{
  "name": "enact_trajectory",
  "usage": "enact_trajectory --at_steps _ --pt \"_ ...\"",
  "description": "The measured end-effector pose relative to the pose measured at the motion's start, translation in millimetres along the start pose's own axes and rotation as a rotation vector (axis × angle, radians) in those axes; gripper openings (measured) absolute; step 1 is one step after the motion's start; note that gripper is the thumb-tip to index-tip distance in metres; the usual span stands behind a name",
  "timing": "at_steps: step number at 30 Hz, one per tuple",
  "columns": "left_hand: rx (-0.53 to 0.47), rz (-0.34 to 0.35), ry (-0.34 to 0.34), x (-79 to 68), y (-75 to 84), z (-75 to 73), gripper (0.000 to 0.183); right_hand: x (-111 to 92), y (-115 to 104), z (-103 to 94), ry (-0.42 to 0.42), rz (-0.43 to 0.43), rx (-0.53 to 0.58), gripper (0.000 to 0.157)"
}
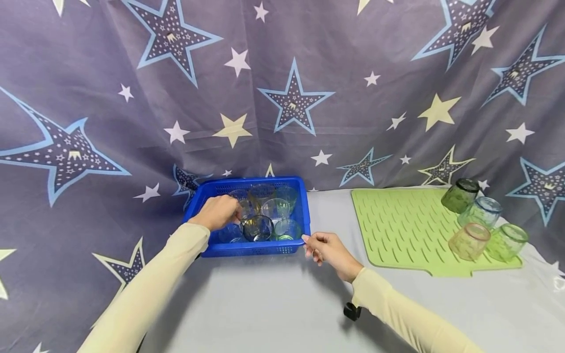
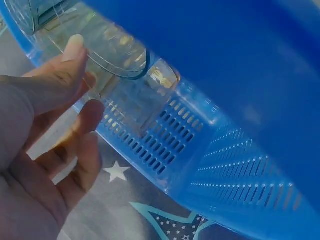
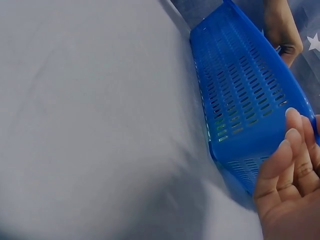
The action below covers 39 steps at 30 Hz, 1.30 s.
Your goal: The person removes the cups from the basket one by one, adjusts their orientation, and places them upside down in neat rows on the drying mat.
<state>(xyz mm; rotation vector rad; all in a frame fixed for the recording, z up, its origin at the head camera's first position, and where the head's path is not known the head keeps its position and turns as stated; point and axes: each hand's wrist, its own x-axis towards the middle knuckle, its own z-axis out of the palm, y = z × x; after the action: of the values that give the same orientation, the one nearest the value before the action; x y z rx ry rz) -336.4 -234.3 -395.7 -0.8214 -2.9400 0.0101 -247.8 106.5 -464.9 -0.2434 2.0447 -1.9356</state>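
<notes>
basket (image 1: 251, 250): glossy plastic | cups (image 1: 258, 228): smooth, glossy, perhaps glass | mat (image 1: 406, 225): matt, ridged | curtain (image 1: 348, 125): cloth

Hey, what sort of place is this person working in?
Probably a makeshift indoor work area: a star-patterned fabric backdrop hangs behind a pale tabletop bearing a blue basket of glasses and a green mat.

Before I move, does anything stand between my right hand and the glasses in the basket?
Yes, the blue basket: your right hand is at its near right corner, mostly outside, so the basket's side stands between it and the glasses.
</notes>
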Motion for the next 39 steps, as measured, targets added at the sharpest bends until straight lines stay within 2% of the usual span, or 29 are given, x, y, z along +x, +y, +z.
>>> enact_trajectory --at_steps 5,9,11,14,21,26,30,34,39 --pt "0.067 0.066 0.069 -2.4 -0.1 0.8 0.007 0 0 0.1 0.004 -0.010 0.004 0.040" --pt "0.110 0.120 0.160 -4.4 -2.2 0.6 0.012 1 1 0.5 0.006 -0.001 0.010 0.041" --pt "0.112 0.117 0.214 -5.6 -2.5 -1.8 0.013 0 1 -0.2 0.005 -0.002 0.013 0.044" --pt "0.086 0.073 0.278 -8.6 -5.7 -6.6 0.011 0 0 -0.7 0.004 -0.005 0.015 0.044" --pt "-0.076 -0.077 0.346 -21.4 -11.1 -20.5 0.006 0 -1 -1.0 -0.009 -0.004 0.001 0.037" --pt "-0.212 -0.185 0.385 -27.2 -12.8 -16.9 0.013 3 -2 -4.7 0.007 0.005 -0.049 0.042" --pt "-0.340 -0.261 0.394 -31.2 -8.4 -16.8 0.015 4 -6 -8.0 0.047 0.012 -0.101 0.045" --pt "-0.459 -0.270 0.402 -33.0 -0.8 -22.4 0.016 4 -8 -9.7 0.100 -0.015 -0.151 0.043" --pt "-0.594 -0.283 0.402 -33.7 7.1 -27.3 0.017 4 -9 -8.8 0.179 -0.103 -0.235 0.042"
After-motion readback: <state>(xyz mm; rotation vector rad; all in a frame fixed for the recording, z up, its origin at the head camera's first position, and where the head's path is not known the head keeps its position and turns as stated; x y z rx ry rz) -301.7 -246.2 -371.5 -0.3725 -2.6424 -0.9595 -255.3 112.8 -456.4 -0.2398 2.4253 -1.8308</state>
